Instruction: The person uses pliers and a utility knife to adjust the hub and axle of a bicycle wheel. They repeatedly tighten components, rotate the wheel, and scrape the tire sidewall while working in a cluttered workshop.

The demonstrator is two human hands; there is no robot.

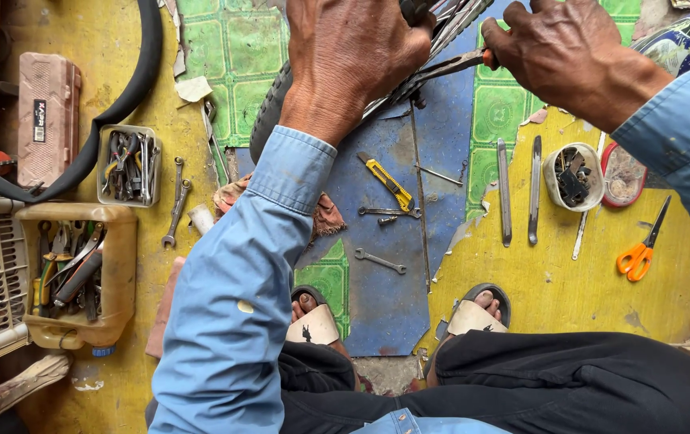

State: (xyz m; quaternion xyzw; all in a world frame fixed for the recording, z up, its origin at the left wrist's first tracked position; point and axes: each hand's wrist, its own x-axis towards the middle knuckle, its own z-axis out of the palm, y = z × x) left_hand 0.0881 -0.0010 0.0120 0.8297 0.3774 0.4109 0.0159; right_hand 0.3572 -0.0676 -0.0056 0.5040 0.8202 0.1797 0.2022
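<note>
Your left hand (353, 48) is closed around the wheel rim and tyre (280, 96), standing above the floor. Your right hand (570, 56) grips an orange-handled tool (457, 63) pressed against it. The rim looks stiff and heavy; hold near the spokes.

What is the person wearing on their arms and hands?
Both arms are in long light-blue shirt sleeves with buttoned-style cuffs at the wrists. The left sleeve has a small pale spot on it. The left hand and right hand are bare: no gloves, rings or watch show.
</note>
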